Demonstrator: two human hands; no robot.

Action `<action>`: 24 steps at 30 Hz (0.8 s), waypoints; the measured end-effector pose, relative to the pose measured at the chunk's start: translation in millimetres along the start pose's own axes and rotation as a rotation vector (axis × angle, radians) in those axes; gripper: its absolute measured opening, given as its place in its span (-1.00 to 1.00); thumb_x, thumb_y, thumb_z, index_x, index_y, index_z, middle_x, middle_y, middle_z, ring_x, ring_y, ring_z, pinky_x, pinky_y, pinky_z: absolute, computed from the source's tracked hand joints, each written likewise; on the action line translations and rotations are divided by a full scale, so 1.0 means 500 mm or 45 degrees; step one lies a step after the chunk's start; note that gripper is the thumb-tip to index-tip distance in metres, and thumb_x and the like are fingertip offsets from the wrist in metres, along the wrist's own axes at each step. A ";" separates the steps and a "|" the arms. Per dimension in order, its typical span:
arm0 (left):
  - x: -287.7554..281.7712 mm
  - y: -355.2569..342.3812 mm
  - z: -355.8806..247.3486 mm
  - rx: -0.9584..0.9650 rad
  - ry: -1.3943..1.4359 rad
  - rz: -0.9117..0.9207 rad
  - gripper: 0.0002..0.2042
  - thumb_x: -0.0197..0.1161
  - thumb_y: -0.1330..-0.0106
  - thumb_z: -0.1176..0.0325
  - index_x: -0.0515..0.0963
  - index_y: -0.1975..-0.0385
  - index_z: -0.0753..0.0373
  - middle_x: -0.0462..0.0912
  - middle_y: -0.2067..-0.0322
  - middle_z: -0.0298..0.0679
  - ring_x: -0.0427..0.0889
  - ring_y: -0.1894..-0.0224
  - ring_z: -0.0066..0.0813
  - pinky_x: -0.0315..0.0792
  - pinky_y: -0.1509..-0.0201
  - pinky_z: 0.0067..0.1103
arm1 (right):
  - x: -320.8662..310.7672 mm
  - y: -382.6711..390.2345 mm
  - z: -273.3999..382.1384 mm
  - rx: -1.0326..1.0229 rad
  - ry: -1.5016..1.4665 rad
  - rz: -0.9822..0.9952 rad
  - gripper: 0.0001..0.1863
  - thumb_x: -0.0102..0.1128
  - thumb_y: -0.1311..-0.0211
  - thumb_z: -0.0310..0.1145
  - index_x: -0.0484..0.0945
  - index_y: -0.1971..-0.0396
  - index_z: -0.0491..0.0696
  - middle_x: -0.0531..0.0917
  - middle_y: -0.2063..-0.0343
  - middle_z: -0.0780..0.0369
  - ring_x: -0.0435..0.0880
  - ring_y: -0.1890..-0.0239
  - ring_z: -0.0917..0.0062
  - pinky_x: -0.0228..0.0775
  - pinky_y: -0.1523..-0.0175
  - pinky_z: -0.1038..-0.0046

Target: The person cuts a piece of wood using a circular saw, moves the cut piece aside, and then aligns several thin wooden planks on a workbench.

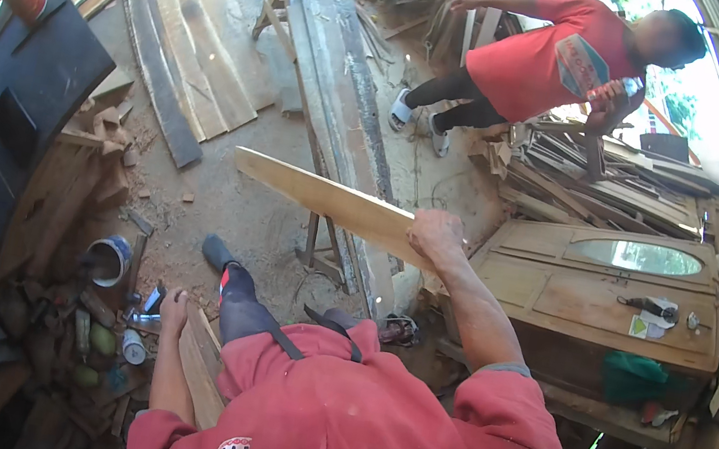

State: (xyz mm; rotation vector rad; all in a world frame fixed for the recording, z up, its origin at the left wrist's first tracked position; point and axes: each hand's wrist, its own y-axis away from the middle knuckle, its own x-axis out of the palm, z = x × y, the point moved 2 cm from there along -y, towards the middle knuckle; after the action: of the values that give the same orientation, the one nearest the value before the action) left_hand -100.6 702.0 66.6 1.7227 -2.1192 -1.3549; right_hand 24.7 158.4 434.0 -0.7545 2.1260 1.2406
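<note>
My right hand (pixel 436 237) is closed around the right end of a long, light wooden board (pixel 325 200). The board is held out in front of me, its far end reaching left, over the bench. Down at my left side, my left hand (pixel 174 308) is closed at the upper end of a second wooden plank (pixel 201 365). That plank runs along my left forearm and against my side; its lower part is hidden by my sleeve.
A long plank-topped bench (pixel 346 80) stands ahead. Boards (pixel 199 45) lie on the floor to the left. Another person (pixel 548 61) in a red shirt stands at far right, holding a bottle. A wooden door panel (pixel 548 289) is at right; a white bucket (pixel 108 260) and scraps are at left.
</note>
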 end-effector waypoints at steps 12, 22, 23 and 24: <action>-0.028 -0.054 -0.536 0.649 0.115 0.223 -0.57 0.22 -0.44 0.21 0.52 -0.16 0.40 0.70 0.01 0.09 0.73 -0.03 -0.16 0.56 -0.11 -0.41 | -0.263 -0.107 0.147 -0.370 0.216 -0.348 -0.78 0.27 -0.19 -0.27 0.81 0.22 0.08 0.81 0.25 0.23 0.81 0.15 0.45 0.60 0.14 0.39; -0.054 -0.081 -0.790 0.848 0.023 0.227 -0.57 0.25 -0.43 0.19 0.52 -0.20 0.30 0.72 0.03 0.02 0.74 0.00 -0.19 0.58 -0.06 -0.40 | -0.367 -0.138 0.246 -0.607 0.415 -0.673 -0.82 0.29 -0.19 -0.29 0.81 0.26 0.08 0.81 0.28 0.29 0.80 0.14 0.42 0.58 0.13 0.23; -0.051 -0.084 -0.808 0.854 -0.001 0.231 -0.57 0.26 -0.42 0.20 0.51 -0.20 0.29 0.72 0.03 0.01 0.74 0.01 -0.19 0.58 -0.05 -0.40 | -0.372 -0.145 0.256 -0.640 0.437 -0.682 -0.82 0.30 -0.18 -0.29 0.81 0.27 0.08 0.82 0.28 0.30 0.80 0.15 0.42 0.57 0.14 0.22; -0.048 -0.087 -0.827 0.859 -0.027 0.236 -0.57 0.27 -0.42 0.21 0.51 -0.20 0.28 0.72 0.04 0.01 0.74 0.01 -0.19 0.58 -0.05 -0.40 | -0.379 -0.153 0.266 -0.673 0.458 -0.690 -0.83 0.31 -0.17 -0.29 0.81 0.28 0.09 0.82 0.29 0.31 0.80 0.17 0.42 0.56 0.15 0.21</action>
State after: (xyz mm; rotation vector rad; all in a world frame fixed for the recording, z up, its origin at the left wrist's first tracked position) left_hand 174.4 490.1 296.6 1.6161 -2.8767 -0.6399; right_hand 232.8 280.8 467.8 -1.7601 1.6523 1.4321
